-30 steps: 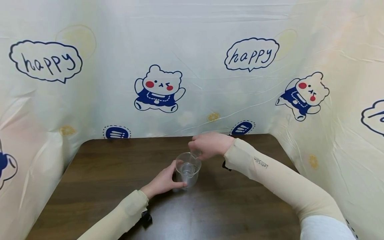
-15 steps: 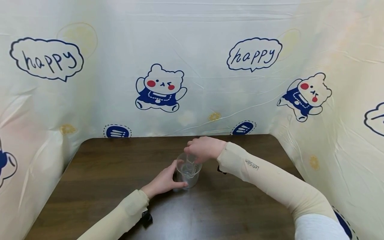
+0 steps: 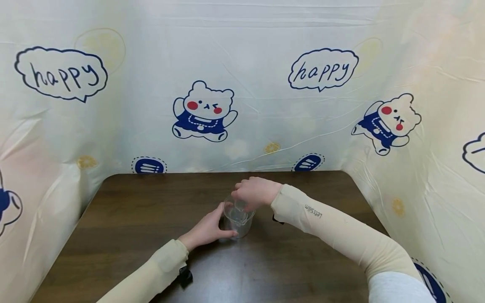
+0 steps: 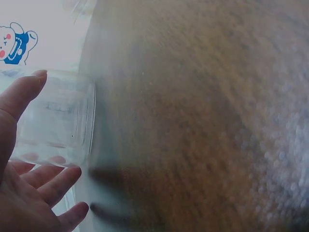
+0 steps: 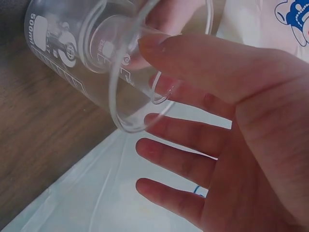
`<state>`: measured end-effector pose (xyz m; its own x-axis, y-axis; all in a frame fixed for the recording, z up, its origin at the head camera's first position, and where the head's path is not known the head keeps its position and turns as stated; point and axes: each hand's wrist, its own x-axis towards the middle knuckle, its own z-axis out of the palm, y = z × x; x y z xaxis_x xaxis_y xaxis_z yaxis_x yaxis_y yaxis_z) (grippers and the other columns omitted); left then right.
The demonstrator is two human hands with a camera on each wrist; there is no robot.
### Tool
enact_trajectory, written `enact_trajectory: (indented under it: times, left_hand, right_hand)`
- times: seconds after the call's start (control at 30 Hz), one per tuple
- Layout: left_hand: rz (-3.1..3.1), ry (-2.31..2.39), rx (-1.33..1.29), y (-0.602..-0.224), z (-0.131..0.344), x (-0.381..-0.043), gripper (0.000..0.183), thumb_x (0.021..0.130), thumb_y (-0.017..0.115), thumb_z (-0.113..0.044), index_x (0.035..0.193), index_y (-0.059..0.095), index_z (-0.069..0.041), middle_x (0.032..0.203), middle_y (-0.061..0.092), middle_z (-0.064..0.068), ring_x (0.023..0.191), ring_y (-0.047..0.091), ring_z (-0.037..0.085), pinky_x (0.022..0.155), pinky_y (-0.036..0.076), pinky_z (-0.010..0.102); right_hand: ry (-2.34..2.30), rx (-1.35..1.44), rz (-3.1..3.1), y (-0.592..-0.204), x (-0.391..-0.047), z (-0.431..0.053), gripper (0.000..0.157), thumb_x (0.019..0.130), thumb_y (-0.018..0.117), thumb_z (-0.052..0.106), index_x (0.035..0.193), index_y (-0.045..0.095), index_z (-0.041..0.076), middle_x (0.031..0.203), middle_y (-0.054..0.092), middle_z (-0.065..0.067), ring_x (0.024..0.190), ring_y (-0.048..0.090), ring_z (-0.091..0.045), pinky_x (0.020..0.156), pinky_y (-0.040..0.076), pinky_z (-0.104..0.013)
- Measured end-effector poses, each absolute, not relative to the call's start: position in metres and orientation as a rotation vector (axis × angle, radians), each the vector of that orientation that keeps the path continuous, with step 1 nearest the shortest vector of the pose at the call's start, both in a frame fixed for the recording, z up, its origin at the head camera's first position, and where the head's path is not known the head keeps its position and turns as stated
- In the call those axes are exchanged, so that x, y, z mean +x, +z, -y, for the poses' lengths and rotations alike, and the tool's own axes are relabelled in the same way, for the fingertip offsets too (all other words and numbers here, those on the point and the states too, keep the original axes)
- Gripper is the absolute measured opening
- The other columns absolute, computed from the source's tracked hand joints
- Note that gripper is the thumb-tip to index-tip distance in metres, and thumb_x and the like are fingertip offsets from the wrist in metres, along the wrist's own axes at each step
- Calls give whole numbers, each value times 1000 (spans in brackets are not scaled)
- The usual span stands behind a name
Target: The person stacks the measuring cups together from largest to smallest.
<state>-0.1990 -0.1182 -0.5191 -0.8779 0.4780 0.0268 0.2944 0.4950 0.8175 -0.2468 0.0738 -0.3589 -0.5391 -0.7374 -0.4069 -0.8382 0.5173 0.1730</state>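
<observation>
A clear glass beaker (image 3: pixel 242 228) marked 500ml stands upright on the brown table. My left hand (image 3: pixel 206 227) grips its side, thumb at the front and fingers behind, as the left wrist view shows around the beaker wall (image 4: pixel 55 121). Over the mouth of this beaker is my right hand (image 3: pixel 256 193). In the right wrist view, its thumb (image 5: pixel 169 46) and index finger pinch the rim of a smaller glass beaker (image 5: pixel 113 58), which sits within the larger beaker (image 5: pixel 60 60); the other fingers are spread outside the large rim.
The wooden table (image 3: pixel 144 210) reaches back to a pale curtain (image 3: pixel 242 50) printed with bears and the word happy. This curtain also hangs along both sides. A black strap piece (image 3: pixel 185 276) shows under the left sleeve.
My right hand has moved left and slightly nearer, bringing the smaller beaker in over the large one and down inside it. The left hand and large beaker stay nearly still.
</observation>
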Motion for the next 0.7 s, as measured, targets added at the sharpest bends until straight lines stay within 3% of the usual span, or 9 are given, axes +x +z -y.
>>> enact_trajectory:
  times: [0.23,0.7]
  left_hand:
    - [-2532,1325,667,-518,118,-199,88,86,87,-40,153,38,-9,149,53,11,132,57,28,107,46,52]
    - [-2532,1310,655,-516,119,-198,88,87,86,-41,153,38,-9,149,54,13,133,56,30,108,46,53]
  right_hand:
    - [587,-1366,-2497,-366,-245,-72,43,94,79,37,134,70,26,126,68,3,117,62,-19,103,49,-44]
    - [703,-1388,-2532,-378,-243,-70,48,92,79,46,136,69,29,131,66,4,120,60,-19,104,46,-43]
